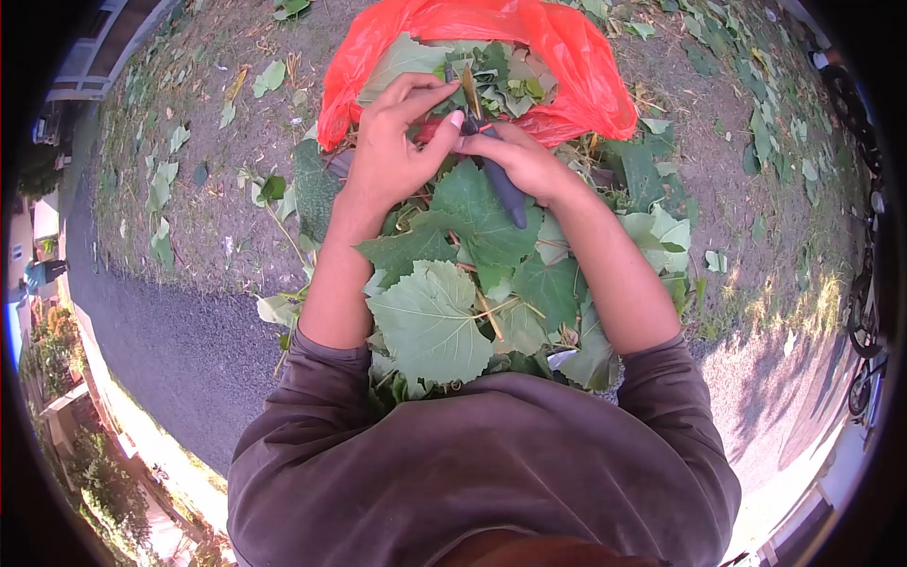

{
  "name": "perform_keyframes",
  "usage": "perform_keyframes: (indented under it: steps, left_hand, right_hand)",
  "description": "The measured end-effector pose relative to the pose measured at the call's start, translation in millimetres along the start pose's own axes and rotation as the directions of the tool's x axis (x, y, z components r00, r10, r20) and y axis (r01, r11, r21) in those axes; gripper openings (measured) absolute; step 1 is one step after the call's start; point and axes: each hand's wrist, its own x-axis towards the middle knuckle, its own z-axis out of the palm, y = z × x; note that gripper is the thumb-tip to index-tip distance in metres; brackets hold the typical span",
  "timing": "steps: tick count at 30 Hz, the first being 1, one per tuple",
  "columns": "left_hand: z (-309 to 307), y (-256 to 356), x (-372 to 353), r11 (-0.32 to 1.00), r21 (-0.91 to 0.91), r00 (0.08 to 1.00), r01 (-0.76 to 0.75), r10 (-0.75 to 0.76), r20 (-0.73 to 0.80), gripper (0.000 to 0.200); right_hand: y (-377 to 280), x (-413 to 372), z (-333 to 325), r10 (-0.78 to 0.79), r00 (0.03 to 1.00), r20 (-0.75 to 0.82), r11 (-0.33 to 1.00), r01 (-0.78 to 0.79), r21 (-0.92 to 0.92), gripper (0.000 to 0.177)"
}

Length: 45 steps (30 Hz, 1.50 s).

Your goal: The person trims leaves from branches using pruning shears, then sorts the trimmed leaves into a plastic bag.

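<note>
My right hand (524,163) is wrapped round a pair of pruning shears (504,194) with dark handles and a red accent. The blades point away from me, over the opening of a red plastic bag (590,80). Close beside the blades, my left hand (392,142) has thumb and index finger drawn together; what is between them is too small to make out. Cut green leaves (491,85) lie inside the bag. Below my hands, a heap of large lobed leaves (430,321) with stems covers my lap.
Loose leaves (161,184) are scattered over the bare soil (217,142) on both sides. Grey asphalt (170,331) runs along the left. Bicycles (862,321) stand at the far right edge, and a distant person (42,274) appears at the far left.
</note>
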Motion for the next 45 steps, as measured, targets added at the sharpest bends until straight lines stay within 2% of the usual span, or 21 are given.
perform_keyframes:
  steps: [1, 3, 4, 6, 7, 9, 10, 12, 15, 19, 21, 25, 28, 30, 31, 33, 34, 37, 40, 43, 45]
  left_hand:
    - [0.7, -0.2, 0.2, 1.0, 0.001, 1.0, -0.001, 0.001, -0.001, 0.028]
    - [2.9, -1.5, -0.3, 0.98, -0.124, 0.988, 0.154, -0.155, 0.002, 0.026]
    - [5.3, -9.1, -1.7, 0.98, -0.123, 0.988, 0.156, -0.156, 0.002, 0.026]
    - [9.9, -22.1, -1.0, 0.917, -0.331, 0.967, 0.221, -0.251, -0.051, 0.026]
    - [10.0, -22.2, -1.6, 0.917, -0.331, 0.966, 0.221, -0.252, -0.051, 0.026]
    - [8.2, -20.3, -2.2, 0.745, -0.536, 0.882, 0.396, -0.472, -0.005, 0.022]
    - [8.1, -21.6, -2.3, 0.746, -0.535, 0.882, 0.397, -0.472, -0.003, 0.022]
    - [8.3, -23.6, -1.8, 0.884, -0.387, 0.951, 0.26, -0.303, -0.053, 0.02]
    - [11.2, -21.5, -0.6, 0.873, -0.41, 0.944, 0.266, -0.322, -0.072, 0.014]
    - [7.8, -21.3, -1.7, 0.866, -0.43, 0.949, 0.257, -0.31, -0.059, 0.017]
    - [5.2, -21.6, -1.8, 0.776, -0.492, 0.888, 0.393, -0.459, -0.014, 0.025]
    - [6.3, -23.9, -1.4, 0.786, -0.506, 0.9, 0.354, -0.434, -0.046, 0.028]
    - [4.0, -20.7, 0.3, 0.763, -0.541, 0.891, 0.352, -0.451, -0.057, 0.028]
    - [3.5, -21.6, 0.6, 0.768, -0.563, 0.884, 0.305, -0.448, -0.133, 0.028]
    - [3.4, -24.1, 1.5, 0.769, -0.562, 0.884, 0.303, -0.448, -0.135, 0.028]
    - [5.8, -29.1, 2.6, 0.741, -0.648, 0.875, 0.175, -0.419, -0.243, 0.027]
    - [7.3, -30.2, 1.5, 0.74, -0.65, 0.876, 0.173, -0.418, -0.242, 0.027]
    - [6.4, -30.0, 0.9, 0.758, -0.624, 0.891, 0.19, -0.4, -0.215, 0.028]
    - [8.4, -25.7, 0.3, 0.798, -0.553, 0.893, 0.241, -0.406, -0.197, 0.029]
    - [8.6, -20.3, 0.5, 0.789, -0.533, 0.893, 0.306, -0.432, -0.127, 0.03]
    - [9.1, -14.1, 0.4, 0.857, -0.417, 0.926, 0.302, -0.367, -0.083, 0.03]
  right_hand:
    - [-0.7, -0.1, 0.3, -0.001, 1.0, 0.001, 1.0, 0.001, -0.001, 0.056]
    - [-3.2, -0.7, 2.0, 0.009, 0.998, -0.054, 0.992, -0.016, -0.128, 0.057]
    - [-1.3, 1.1, 1.4, 0.01, 0.999, -0.053, 0.992, -0.017, -0.127, 0.057]
    - [3.9, 5.1, -1.3, 0.024, 0.998, -0.051, 0.97, -0.036, -0.241, 0.06]
    - [5.6, 5.3, -1.4, 0.025, 0.998, -0.051, 0.97, -0.036, -0.241, 0.06]
    - [8.4, 6.2, 0.6, -0.012, 0.999, -0.052, 0.967, -0.002, -0.253, 0.063]
    - [9.9, 7.2, 1.3, -0.012, 0.999, -0.052, 0.968, -0.001, -0.251, 0.063]
    - [13.3, 9.0, 1.1, -0.034, 0.998, -0.062, 0.964, 0.017, -0.265, 0.065]
    - [15.8, 10.4, -0.2, -0.055, 0.995, -0.088, 0.969, 0.032, -0.246, 0.063]
    - [4.7, 3.8, 0.6, -0.034, 0.993, -0.117, 0.956, -0.002, -0.294, 0.061]
    - [1.4, 2.5, 1.7, -0.002, 0.994, -0.113, 0.956, -0.031, -0.293, 0.048]
    - [2.1, 3.7, 0.4, 0.048, 0.992, -0.113, 0.951, -0.08, -0.3, 0.047]
    - [7.9, 6.2, 0.4, 0.045, 0.993, -0.109, 0.978, -0.066, -0.196, 0.045]
    - [7.2, 6.7, 0.4, 0.063, 0.989, -0.135, 0.995, -0.073, -0.068, 0.045]
    - [6.2, 8.1, -0.3, 0.061, 0.989, -0.133, 0.995, -0.071, -0.07, 0.045]
    - [5.0, 9.2, -3.4, 0.05, 0.98, -0.192, 0.999, -0.048, 0.017, 0.049]
    - [6.2, 8.5, -5.1, 0.05, 0.98, -0.195, 0.999, -0.048, 0.016, 0.049]
    - [8.4, 8.8, -2.8, 0.028, 1.0, -0.013, 0.996, -0.029, -0.08, 0.06]
    - [-2.7, 2.4, 1.8, 0.058, 0.998, 0.026, 0.983, -0.052, -0.177, 0.06]
    - [1.3, 5.6, -1.3, 0.067, 0.998, 0.003, 0.981, -0.065, -0.18, 0.057]
    - [5.9, 8.4, -1.1, 0.04, 0.999, -0.015, 0.983, -0.042, -0.18, 0.059]
